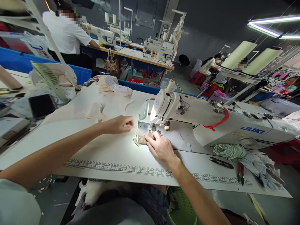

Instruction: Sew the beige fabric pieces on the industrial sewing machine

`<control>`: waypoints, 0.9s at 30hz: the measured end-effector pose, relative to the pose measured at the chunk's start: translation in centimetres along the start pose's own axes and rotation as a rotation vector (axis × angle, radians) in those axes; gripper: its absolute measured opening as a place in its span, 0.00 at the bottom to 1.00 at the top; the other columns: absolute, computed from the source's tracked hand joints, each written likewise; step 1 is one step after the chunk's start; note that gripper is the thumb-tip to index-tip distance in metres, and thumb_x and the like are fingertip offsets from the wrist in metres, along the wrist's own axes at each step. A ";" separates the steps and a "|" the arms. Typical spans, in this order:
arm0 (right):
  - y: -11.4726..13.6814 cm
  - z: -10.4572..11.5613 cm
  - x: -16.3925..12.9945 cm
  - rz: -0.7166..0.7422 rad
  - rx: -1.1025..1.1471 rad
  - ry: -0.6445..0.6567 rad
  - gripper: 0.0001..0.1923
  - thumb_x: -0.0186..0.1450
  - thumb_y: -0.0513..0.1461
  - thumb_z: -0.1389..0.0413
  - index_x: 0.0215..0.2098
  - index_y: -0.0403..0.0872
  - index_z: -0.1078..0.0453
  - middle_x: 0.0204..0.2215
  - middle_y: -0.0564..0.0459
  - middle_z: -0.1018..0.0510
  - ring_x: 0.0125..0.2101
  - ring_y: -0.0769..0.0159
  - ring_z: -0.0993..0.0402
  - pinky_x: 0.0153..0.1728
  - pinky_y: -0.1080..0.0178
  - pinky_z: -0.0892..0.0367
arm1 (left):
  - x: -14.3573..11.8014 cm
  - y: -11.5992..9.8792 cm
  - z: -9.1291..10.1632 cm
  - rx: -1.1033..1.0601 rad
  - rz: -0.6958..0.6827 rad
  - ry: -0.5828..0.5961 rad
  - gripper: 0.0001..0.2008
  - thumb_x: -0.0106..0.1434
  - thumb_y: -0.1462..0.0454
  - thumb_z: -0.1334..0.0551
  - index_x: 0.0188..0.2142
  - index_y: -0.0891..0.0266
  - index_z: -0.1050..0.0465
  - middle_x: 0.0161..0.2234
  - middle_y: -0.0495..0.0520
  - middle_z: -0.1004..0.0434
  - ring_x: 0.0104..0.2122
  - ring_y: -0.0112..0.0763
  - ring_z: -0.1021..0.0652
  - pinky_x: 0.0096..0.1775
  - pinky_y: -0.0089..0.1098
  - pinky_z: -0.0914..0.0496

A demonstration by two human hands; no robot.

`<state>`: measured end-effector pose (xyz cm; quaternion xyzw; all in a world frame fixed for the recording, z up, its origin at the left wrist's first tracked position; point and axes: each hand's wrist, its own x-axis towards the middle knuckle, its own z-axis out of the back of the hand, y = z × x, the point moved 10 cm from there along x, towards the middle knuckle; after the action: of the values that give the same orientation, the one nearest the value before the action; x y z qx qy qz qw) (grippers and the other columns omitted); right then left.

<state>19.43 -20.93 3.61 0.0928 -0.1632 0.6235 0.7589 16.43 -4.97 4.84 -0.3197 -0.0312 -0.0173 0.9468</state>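
Note:
My left hand (124, 124) hovers over the white table left of the sewing machine's needle area, its fingers curled into a pinch. Anything between those fingertips is too small to make out. In front of the presser foot (151, 127), my right hand (161, 145) lies with fingers stretched and slightly apart, the tips touching a brown plate (142, 139) on the machine bed. The white JUKI sewing machine (201, 117) has its lamp lit over the needle. What lies under the right fingertips is hidden.
A printed ruler (140, 170) runs along the table's front edge. Thread snips (240, 172), black scissors (221, 162) and a coil of green cord (229, 151) lie at right. Beige fabric pieces (112, 86), a phone (42, 105) and a small fan (48, 78) are at left.

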 end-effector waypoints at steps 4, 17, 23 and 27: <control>0.2 0.2 -0.2 0.007 0.003 -0.013 0.13 0.75 0.41 0.51 0.45 0.46 0.24 0.36 0.48 0.28 0.29 0.65 0.36 0.32 0.62 0.43 | 2.6 -2.4 -3.8 -0.127 0.019 0.076 0.06 0.59 0.62 0.44 0.28 0.60 0.32 0.24 0.48 0.27 0.24 0.28 0.30 0.29 0.29 0.36; -0.3 0.4 -0.6 -0.032 0.020 -0.043 0.15 0.75 0.39 0.53 0.48 0.46 0.24 0.36 0.49 0.26 0.30 0.64 0.35 0.33 0.61 0.42 | 4.0 0.0 -5.7 -0.002 0.227 0.039 0.07 0.58 0.60 0.41 0.27 0.59 0.28 0.28 0.49 0.21 0.29 0.33 0.25 0.30 0.30 0.37; -0.8 0.9 -0.8 -0.084 0.056 -0.072 0.14 0.74 0.37 0.52 0.43 0.44 0.24 0.35 0.49 0.26 0.28 0.65 0.36 0.32 0.61 0.42 | 3.7 0.0 -5.6 -0.008 0.307 0.079 0.07 0.60 0.60 0.42 0.28 0.59 0.29 0.29 0.47 0.21 0.30 0.32 0.24 0.31 0.29 0.37; -0.9 1.0 -0.9 -0.091 0.078 -0.090 0.14 0.73 0.36 0.52 0.44 0.44 0.24 0.34 0.50 0.26 0.28 0.66 0.36 0.32 0.62 0.41 | 3.5 0.0 -5.6 -0.010 0.348 0.089 0.06 0.59 0.61 0.41 0.27 0.59 0.30 0.28 0.46 0.21 0.30 0.32 0.24 0.32 0.30 0.37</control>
<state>20.00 -22.30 4.25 0.1577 -0.1682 0.5893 0.7743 20.16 -8.41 0.67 -0.3240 0.0667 0.1324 0.9344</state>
